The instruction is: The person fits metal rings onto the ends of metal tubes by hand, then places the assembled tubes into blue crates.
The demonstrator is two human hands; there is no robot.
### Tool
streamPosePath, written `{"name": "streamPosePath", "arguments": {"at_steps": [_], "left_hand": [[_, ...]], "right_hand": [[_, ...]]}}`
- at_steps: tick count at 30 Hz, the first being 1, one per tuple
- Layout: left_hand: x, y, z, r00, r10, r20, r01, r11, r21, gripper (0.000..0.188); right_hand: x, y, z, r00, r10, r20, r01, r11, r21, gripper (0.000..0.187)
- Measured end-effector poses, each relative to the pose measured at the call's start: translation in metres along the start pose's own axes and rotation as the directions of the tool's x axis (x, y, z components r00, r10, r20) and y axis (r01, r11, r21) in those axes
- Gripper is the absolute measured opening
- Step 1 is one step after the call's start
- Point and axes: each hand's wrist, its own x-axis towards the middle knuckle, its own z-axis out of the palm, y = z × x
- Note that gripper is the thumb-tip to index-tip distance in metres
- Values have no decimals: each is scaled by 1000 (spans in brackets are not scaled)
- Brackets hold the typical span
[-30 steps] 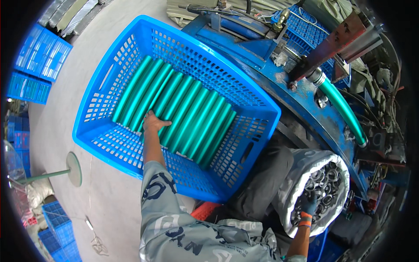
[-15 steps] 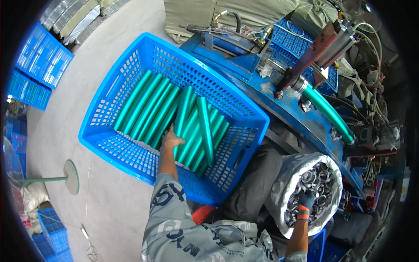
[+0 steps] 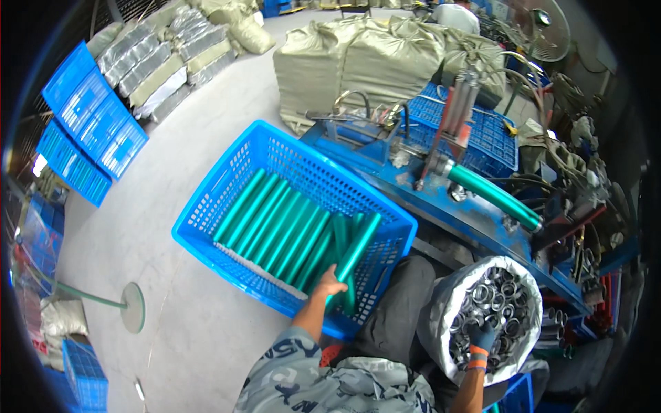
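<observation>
My bare left hand (image 3: 330, 282) is closed round the lower part of a shiny green tube (image 3: 362, 239), which leans up over the right end of a blue plastic basket (image 3: 227, 253). Beneath it, several more green tubes (image 3: 281, 224) lie side by side in the basket, with a few crossed at the right. My right hand (image 3: 482, 336), in a dark glove with an orange cuff, reaches into a white sack (image 3: 428, 318) full of metal ring clamps (image 3: 485, 294). Its fingertips are hidden among the clamps.
On the right a blue machine bench (image 3: 475, 237) holds another green tube (image 3: 499, 197), its end at a metal fitting. Stacked blue crates (image 3: 96, 124) and a round-based stand (image 3: 133, 308) are at the left. Wrapped bales (image 3: 358, 62) stand behind; a person (image 3: 456, 17) is far back.
My left hand has moved right and now lifts one end of a tube. My right hand stays in the sack. The view has tilted up, showing more of the background.
</observation>
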Motion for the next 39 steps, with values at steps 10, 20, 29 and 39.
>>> {"name": "streamPosePath", "arguments": {"at_steps": [10, 20, 29, 39], "left_hand": [[-142, 256, -31, 842, 538, -45, -539, 842, -21, 91], [-292, 399, 67, 415, 795, 441, -886, 244, 393, 71], [-319, 417, 84, 458, 720, 522, -880, 286, 378, 68], [-313, 421, 79, 450, 753, 480, -883, 297, 363, 63]], "right_hand": [[-66, -4, -78, 878, 414, 241, -410, 387, 826, 45], [-90, -104, -118, 914, -188, 360, -403, -315, 860, 45], [-105, -101, -129, 966, -123, 227, -254, -296, 921, 53], [-114, -134, -150, 904, -317, 287, -402, -399, 824, 108]]}}
